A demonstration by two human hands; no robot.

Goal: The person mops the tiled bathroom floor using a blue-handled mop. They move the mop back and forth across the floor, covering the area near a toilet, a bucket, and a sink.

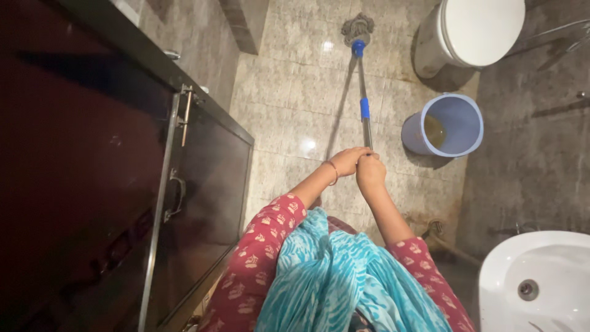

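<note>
- Both hands grip the top end of a long mop with a thin silver metal shaft (pixel 366 132) and blue plastic collars
- The left hand (pixel 348 161), with a thin bangle at the wrist, is wrapped around the shaft, fingers pressed together and curled over it
- The right hand (pixel 370 173) sits just beside the left one, touching it, fingers closed tight around the same end of the shaft
- The shaft runs away from the person across the floor, and the grey stringy mop head (pixel 357 27) rests on the pale glossy floor tiles (pixel 295 98) at the far end, near the base of the wall
- A round light-blue plastic bucket (pixel 470 123) stands on the floor to the right of the shaft, near it but not touching; there is yellowish-brown water inside
- Beyond the bucket stands a white toilet with its lid closed (pixel 479 27)
- A white ceramic washbasin with a metal drain (pixel 541 276) shows in the lower right corner
- A dark reddish-brown door with metal handles and a latch (pixel 178 184) fills the left side
- The person wears red patterned sleeves (pixel 261 258) and a turquoise patterned scarf (pixel 332 276) hanging down the front
</note>
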